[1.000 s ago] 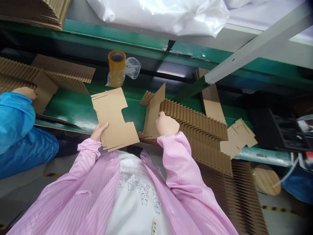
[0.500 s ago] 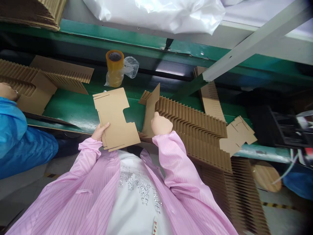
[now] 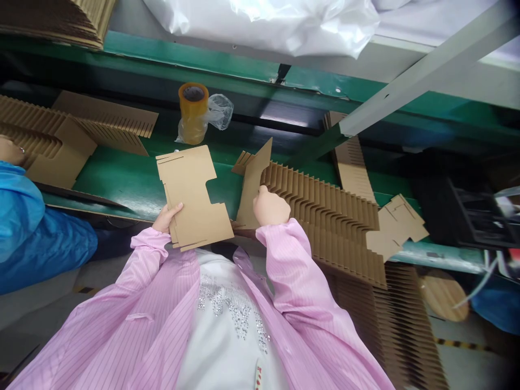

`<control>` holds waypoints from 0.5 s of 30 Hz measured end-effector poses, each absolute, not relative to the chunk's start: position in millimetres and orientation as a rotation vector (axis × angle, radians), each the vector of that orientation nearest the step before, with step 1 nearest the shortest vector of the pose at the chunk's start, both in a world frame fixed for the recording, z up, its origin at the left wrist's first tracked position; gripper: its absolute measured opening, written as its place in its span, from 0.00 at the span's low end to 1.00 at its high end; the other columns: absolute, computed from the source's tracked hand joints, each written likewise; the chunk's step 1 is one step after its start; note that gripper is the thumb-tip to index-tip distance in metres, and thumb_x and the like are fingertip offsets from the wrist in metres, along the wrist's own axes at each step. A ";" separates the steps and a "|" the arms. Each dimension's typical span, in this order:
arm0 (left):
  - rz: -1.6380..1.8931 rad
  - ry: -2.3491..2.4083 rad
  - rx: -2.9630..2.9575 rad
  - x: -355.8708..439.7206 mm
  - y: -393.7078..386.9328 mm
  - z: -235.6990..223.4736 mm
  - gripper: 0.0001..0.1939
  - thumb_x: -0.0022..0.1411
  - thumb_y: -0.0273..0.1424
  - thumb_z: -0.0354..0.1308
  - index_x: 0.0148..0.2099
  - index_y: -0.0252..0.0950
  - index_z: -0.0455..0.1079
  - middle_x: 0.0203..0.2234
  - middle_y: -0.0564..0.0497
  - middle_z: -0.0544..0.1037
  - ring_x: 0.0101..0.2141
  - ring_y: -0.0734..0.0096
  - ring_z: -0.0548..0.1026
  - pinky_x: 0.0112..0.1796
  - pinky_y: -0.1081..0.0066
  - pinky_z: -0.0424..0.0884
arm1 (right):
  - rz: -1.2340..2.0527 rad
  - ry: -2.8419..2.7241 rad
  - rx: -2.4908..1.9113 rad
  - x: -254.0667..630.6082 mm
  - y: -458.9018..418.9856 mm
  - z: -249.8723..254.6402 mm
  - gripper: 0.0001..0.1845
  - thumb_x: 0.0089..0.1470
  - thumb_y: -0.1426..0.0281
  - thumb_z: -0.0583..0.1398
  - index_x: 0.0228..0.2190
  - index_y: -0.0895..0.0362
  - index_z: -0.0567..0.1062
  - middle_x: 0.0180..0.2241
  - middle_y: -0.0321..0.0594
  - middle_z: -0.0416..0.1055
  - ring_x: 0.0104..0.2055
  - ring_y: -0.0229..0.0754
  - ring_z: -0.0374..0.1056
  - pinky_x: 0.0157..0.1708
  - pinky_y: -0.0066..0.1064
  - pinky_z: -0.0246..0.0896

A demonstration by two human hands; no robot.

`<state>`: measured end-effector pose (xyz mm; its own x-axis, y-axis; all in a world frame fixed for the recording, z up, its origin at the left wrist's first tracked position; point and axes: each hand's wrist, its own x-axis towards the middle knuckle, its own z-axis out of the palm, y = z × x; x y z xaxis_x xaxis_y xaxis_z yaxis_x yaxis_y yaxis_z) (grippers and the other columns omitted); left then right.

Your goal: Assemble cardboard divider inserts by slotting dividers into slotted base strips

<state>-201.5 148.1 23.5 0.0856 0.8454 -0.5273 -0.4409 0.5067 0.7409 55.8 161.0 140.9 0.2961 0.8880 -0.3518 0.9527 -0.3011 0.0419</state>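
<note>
My left hand (image 3: 166,218) holds a flat die-cut cardboard blank (image 3: 195,197) by its lower left edge, with the thumb on top. My right hand (image 3: 270,208) closes on the lower part of a tilted cardboard blank (image 3: 252,187), which stands up from a long fanned stack of blanks (image 3: 325,208). The stack lies across the green conveyor belt (image 3: 117,184). Another loose blank (image 3: 397,227) rests at the stack's right end. My pink striped sleeves reach in from the bottom.
A co-worker's hand (image 3: 8,150) and blue sleeve (image 3: 24,227) are at the left, beside more fanned blanks (image 3: 36,127). A roll of amber tape (image 3: 193,111) and a plastic bag (image 3: 220,111) lie beyond the belt. A grey metal bar (image 3: 426,76) crosses above right.
The blank in my left hand has shifted slightly right and turned more upright. The co-worker's hand has moved left. My right hand has moved little.
</note>
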 end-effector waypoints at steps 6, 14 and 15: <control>1.022 1.115 0.420 -202.0 147.0 24.5 0.29 0.37 0.38 0.74 0.42 0.33 0.72 0.36 0.43 0.81 0.38 0.53 0.80 0.43 0.58 0.77 | -0.375 1.705 2.314 53.1 165.1 135.3 0.18 0.60 0.75 0.42 0.47 0.61 0.65 0.40 0.58 0.73 0.40 0.50 0.69 0.35 0.35 0.55; 1.021 1.109 0.412 -204.8 143.8 21.8 0.28 0.40 0.37 0.73 0.44 0.32 0.72 0.37 0.42 0.81 0.40 0.52 0.79 0.44 0.57 0.76 | -0.332 1.673 2.299 55.8 164.7 130.9 0.19 0.60 0.75 0.43 0.47 0.61 0.67 0.40 0.56 0.74 0.40 0.51 0.71 0.35 0.36 0.60; 1.022 1.109 0.410 -204.7 144.0 21.2 0.28 0.39 0.37 0.73 0.44 0.32 0.72 0.37 0.42 0.81 0.40 0.52 0.79 0.44 0.57 0.76 | -0.323 1.658 2.301 56.6 165.1 131.1 0.18 0.60 0.75 0.43 0.47 0.60 0.67 0.40 0.55 0.74 0.41 0.51 0.72 0.35 0.37 0.60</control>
